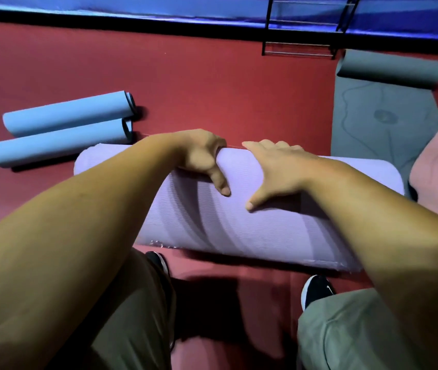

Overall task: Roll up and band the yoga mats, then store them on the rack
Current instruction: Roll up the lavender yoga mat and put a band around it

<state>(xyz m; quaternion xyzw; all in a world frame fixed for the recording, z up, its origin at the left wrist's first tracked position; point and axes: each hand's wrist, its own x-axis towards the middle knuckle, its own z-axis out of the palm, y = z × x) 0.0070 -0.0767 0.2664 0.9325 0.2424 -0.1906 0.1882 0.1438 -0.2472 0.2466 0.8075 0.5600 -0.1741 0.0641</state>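
The purple mat (239,222) lies rolled on the floor (186,84), just before the feet. The left hand (202,153) grips its top, fingers (219,148) curled over; the right hand (279,166) presses it, fingers (274,145) straight. Two blue rolls (65,113) lie near its left end

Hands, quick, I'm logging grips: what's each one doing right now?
Left hand: grips the purple mat.
Right hand: open, pressing flat on the mat.

Olive trousers (346,332), black shoes (316,289) (white-marked, seemingly)
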